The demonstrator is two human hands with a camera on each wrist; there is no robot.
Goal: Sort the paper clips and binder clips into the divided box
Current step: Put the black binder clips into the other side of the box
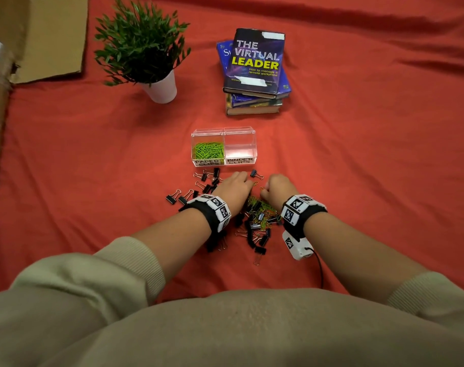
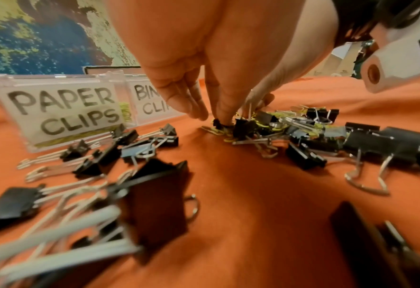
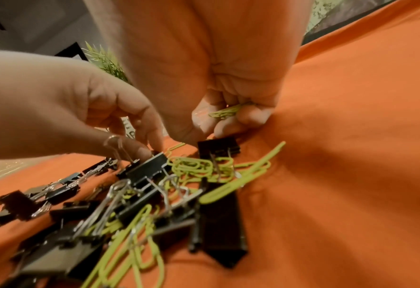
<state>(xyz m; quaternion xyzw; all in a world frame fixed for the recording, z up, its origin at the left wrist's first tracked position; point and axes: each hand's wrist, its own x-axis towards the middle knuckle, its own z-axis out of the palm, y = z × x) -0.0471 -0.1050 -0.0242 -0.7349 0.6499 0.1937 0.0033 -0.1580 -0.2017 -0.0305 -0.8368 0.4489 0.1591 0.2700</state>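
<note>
A clear divided box stands on the red cloth just beyond my hands. Its left half, labelled PAPER CLIPS, holds green paper clips; the right half, labelled binder clips, holds nothing. A mixed pile of black binder clips and green paper clips lies between my wrists. My left hand reaches down at the pile's far edge, where thumb and forefinger pinch at a green paper clip. My right hand is curled in a fist round several green paper clips.
More binder clips are scattered left of my left hand, and one lies alone in front of the box. A potted plant and a stack of books stand farther back. Cardboard lies at the far left.
</note>
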